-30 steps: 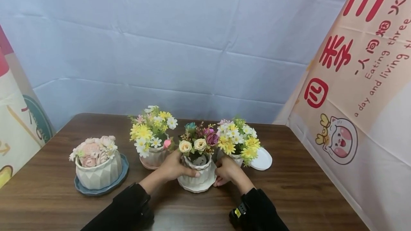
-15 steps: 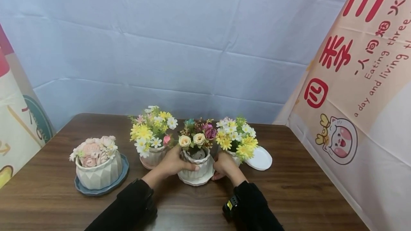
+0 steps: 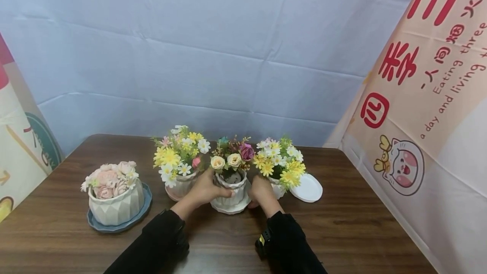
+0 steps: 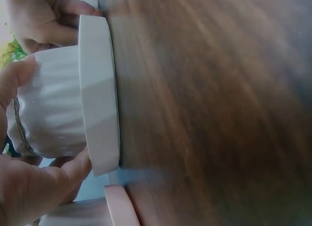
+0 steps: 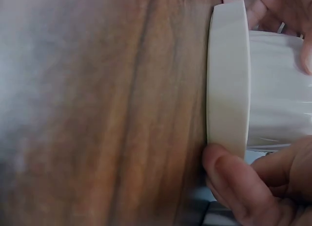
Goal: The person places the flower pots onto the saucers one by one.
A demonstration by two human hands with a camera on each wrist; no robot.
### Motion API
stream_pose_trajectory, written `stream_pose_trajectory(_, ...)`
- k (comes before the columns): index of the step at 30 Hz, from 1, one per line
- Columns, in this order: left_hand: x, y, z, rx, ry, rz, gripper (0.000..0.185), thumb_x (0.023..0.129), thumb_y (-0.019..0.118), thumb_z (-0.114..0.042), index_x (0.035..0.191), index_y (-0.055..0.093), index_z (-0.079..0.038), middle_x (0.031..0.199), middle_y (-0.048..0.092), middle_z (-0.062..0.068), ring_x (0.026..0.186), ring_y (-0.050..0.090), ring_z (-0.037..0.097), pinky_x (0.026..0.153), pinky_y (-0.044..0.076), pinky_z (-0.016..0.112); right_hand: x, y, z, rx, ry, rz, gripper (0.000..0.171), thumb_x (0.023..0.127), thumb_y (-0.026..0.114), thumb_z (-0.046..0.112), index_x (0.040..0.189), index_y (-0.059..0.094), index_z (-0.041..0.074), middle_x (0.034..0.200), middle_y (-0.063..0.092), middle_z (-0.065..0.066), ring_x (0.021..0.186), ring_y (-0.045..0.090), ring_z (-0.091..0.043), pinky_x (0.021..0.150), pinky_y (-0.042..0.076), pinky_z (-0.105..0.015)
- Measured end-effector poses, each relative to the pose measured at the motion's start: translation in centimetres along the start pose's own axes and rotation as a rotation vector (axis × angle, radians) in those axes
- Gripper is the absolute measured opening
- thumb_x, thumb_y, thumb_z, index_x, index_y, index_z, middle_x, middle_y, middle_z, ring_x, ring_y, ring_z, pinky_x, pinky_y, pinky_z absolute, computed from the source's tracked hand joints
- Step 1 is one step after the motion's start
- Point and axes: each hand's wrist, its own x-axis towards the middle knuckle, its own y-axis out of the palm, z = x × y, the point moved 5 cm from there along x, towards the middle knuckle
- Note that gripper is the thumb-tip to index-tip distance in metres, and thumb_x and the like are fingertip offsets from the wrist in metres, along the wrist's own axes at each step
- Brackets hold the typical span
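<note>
A white ribbed pot (image 3: 231,195) of mixed roses stands on its white saucer (image 4: 100,94) on the wooden table (image 3: 342,231), between two daisy pots. My left hand (image 3: 207,189) grips the pot's left side, thumb across its front. My right hand (image 3: 259,191) holds its right side, fingers at the saucer rim (image 5: 228,80). In the left wrist view the pot wall (image 4: 53,109) lies between my fingers. The right wrist view shows my thumb (image 5: 234,182) against the saucer edge.
A pink-saucered daisy pot (image 3: 181,162) stands left of the held pot, a white daisy pot (image 3: 279,168) right of it. A loose white saucer (image 3: 309,188) lies beside that. A faceted pot of pink roses (image 3: 116,198) on a blue saucer sits far left. Cloth walls surround the table.
Both hands have slid the rose pot and its saucer away from me, into the gap between the two daisy pots.
</note>
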Motion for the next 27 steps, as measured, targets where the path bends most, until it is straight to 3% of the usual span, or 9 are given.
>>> stream_pose_trajectory(3, 0.1, -0.1, 0.0, 0.013, 0.0, -0.012, 0.088, 0.059, 0.087, -0.013, 0.134, 0.043, -0.001, 0.123, 0.053, 0.021, 0.112, 0.05, 0.036, 0.094, 0.039, 0.047, 0.1, 0.0, 0.3, -0.029, 0.02, -0.01, 0.016, 0.082, 0.063, 0.003, 0.095, 0.063, -0.006, 0.098, 0.061, -0.02, 0.095, 0.057, -0.034, 0.084, 0.047, -0.038)
stream_pose_trajectory(6, 0.3, -0.1, 0.0, 0.015, 0.008, -0.022, 0.088, 0.06, 0.086, -0.013, 0.135, 0.042, 0.0, 0.125, 0.052, 0.022, 0.113, 0.049, 0.037, 0.095, 0.038, 0.047, 0.1, -0.1, 0.6, -0.045, 0.017, -0.044, 0.005, 0.082, 0.063, 0.003, 0.08, 0.064, -0.001, 0.083, 0.062, -0.015, 0.081, 0.06, -0.03, 0.073, 0.05, -0.036)
stream_pose_trajectory(9, 0.5, 0.0, 0.1, 0.046, 0.029, -0.04, 0.089, 0.061, 0.086, -0.016, 0.135, 0.041, 0.001, 0.125, 0.051, 0.024, 0.113, 0.048, 0.038, 0.095, 0.038, 0.048, 0.0, -0.1, 0.7, -0.017, 0.023, -0.085, 0.015, 0.084, 0.061, 0.003, 0.069, 0.062, 0.004, 0.07, 0.06, -0.011, 0.067, 0.06, -0.027, 0.06, 0.051, -0.034)
stream_pose_trajectory(13, 0.8, 0.1, 0.2, 0.093, 0.042, -0.06, 0.09, 0.063, 0.085, -0.021, 0.136, 0.038, 0.003, 0.126, 0.05, 0.026, 0.114, 0.048, 0.04, 0.094, 0.039, 0.048, 0.0, -0.2, 0.9, 0.017, 0.034, -0.118, 0.021, 0.088, 0.055, 0.004, 0.068, 0.062, 0.005, 0.068, 0.059, -0.01, 0.061, 0.059, -0.027, 0.052, 0.049, -0.033)
stream_pose_trajectory(22, 0.9, 0.1, 0.2, 0.134, 0.03, -0.069, 0.089, 0.065, 0.083, -0.02, 0.136, 0.036, 0.007, 0.122, 0.052, 0.028, 0.11, 0.05, 0.04, 0.091, 0.042, 0.047, 0.1, -0.4, 1.5, 0.04, -0.041, -0.22, 0.018, 0.089, 0.05, 0.002, 0.075, 0.062, 0.001, 0.07, 0.058, -0.013, 0.067, 0.06, -0.031, 0.062, 0.051, -0.039)
stream_pose_trajectory(27, 1.0, 0.2, 0.2, 0.175, 0.007, -0.067, 0.096, 0.067, 0.082, -0.022, 0.138, 0.028, 0.012, 0.125, 0.048, 0.032, 0.112, 0.049, 0.041, 0.092, 0.041, 0.048, 0.0, -0.5, 1.7, 0.028, -0.073, -0.281, 0.016, 0.089, 0.05, 0.003, 0.079, 0.061, -0.002, 0.073, 0.057, -0.015, 0.072, 0.06, -0.033, 0.065, 0.05, -0.043)
